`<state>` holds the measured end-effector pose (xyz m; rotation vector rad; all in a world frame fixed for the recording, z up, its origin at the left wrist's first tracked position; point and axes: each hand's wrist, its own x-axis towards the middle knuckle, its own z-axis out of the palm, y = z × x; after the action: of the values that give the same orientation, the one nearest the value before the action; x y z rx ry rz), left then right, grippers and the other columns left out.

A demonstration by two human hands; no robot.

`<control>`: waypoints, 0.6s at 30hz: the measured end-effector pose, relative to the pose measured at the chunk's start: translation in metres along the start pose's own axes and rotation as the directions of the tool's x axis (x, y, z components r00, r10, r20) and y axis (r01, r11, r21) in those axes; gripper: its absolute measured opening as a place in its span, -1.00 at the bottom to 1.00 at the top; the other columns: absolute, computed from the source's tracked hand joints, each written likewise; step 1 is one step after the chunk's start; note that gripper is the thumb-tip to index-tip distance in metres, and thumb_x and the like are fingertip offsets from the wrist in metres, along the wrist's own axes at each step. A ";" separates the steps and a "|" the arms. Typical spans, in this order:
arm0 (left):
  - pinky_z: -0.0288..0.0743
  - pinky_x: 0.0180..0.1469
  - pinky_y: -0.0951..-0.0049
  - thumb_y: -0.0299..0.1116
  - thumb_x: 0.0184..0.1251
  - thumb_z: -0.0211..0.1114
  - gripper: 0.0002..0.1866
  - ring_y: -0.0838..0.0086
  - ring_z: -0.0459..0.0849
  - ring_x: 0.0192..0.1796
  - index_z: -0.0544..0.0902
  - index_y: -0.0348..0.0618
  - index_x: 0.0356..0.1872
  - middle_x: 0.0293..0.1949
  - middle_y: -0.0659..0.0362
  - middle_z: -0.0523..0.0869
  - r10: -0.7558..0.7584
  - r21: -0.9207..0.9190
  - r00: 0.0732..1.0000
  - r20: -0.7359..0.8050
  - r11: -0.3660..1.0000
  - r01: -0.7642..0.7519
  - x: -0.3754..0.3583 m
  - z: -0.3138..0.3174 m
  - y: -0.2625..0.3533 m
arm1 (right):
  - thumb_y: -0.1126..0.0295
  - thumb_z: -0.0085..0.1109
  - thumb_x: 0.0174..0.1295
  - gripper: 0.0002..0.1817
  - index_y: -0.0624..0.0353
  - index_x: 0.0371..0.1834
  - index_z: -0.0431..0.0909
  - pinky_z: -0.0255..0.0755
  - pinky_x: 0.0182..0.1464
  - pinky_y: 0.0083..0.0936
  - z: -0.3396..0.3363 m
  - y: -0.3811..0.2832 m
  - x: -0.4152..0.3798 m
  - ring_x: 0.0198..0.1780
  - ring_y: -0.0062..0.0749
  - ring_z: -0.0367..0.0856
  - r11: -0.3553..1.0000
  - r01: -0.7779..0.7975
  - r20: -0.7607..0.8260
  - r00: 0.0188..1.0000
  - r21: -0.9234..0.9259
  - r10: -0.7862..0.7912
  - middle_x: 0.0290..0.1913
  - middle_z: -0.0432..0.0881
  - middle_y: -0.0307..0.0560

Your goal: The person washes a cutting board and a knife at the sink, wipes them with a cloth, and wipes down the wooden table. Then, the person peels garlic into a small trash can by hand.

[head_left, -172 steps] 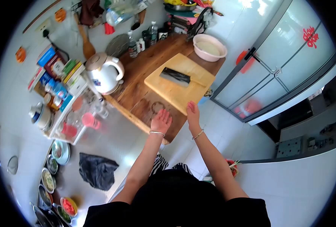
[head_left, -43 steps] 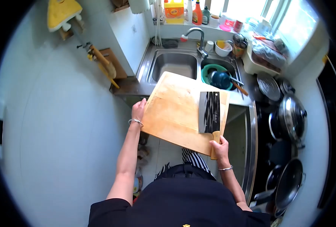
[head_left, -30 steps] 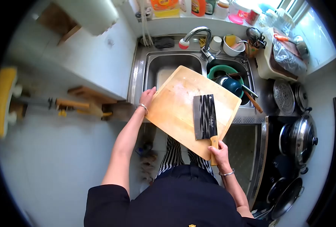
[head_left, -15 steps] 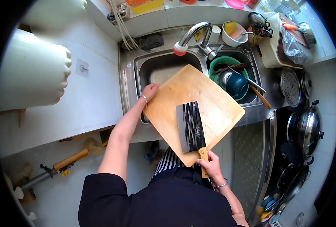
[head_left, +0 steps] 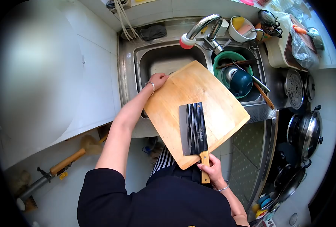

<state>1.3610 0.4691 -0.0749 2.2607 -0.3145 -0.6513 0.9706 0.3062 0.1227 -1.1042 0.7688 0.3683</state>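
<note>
- A steel sink counter [head_left: 128,81] runs in front of the person, with two basins side by side.
- The wooden board [head_left: 217,98] is turned cornerwise between the body and the sink, its far part over the left basin and its near corner close to the person's waist.
- The left arm reaches forward and is bent at the elbow. The left hand [head_left: 159,80] is at the board's left edge, near the far corner, its fingers curled in around that edge; how far they reach underneath, I cannot tell.
- The right arm is bent, with its forearm close to the body's right side. The right hand [head_left: 212,170] is at the near edge, its thumb pressed over the cleaver's handle and its fingers closed in behind; whether they also hold the board is hidden.
- A green tub [head_left: 221,58] sits in the right basin, with a dark blue pan [head_left: 241,83] in it.
- The cleaver [head_left: 193,128] lies with its blade flat on the board, its wooden handle pointing back past the near edge towards the body.
- A curved faucet [head_left: 209,19] stands behind the basins.
- Each wrist wears a thin bracelet.
</note>
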 end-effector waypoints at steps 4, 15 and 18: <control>0.42 -0.26 0.37 -0.10 0.19 0.18 -0.65 0.27 0.58 -0.41 0.61 -0.25 -0.42 -0.48 0.01 0.64 0.033 0.014 0.997 0.064 0.999 -0.034 0.019 -0.001 0.002 | 0.57 0.30 -0.04 -0.64 0.32 -0.11 0.50 0.36 -0.25 -0.75 0.013 -0.003 -0.001 -0.31 -0.75 0.43 0.998 0.053 0.027 0.998 -0.041 -0.052 -0.32 0.49 -0.34; 0.39 -0.30 0.35 -0.09 0.24 0.15 -0.65 0.35 0.52 -0.44 0.57 -0.24 -0.44 -0.51 0.05 0.60 0.121 0.123 0.981 0.153 0.982 -0.141 0.037 -0.008 0.004 | 0.56 0.31 -0.04 -0.64 0.30 -0.13 0.48 0.32 -0.28 -0.75 0.032 -0.001 0.002 -0.32 -0.74 0.39 0.992 0.105 0.109 0.989 -0.064 -0.098 -0.34 0.45 -0.33; 0.39 -0.29 0.35 -0.11 0.23 0.15 -0.65 0.33 0.53 -0.42 0.56 -0.25 -0.44 -0.49 0.03 0.60 0.141 0.083 0.983 0.113 0.985 -0.151 0.037 -0.005 0.004 | 0.58 0.28 -0.04 -0.66 0.31 -0.14 0.48 0.32 -0.27 -0.74 0.041 -0.009 0.000 -0.30 -0.72 0.39 0.996 0.083 0.087 0.992 0.037 -0.086 -0.31 0.44 -0.31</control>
<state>1.3949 0.4547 -0.0825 2.2677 -0.5685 -0.6939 0.9909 0.3391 0.1379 -1.0790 0.6453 0.3294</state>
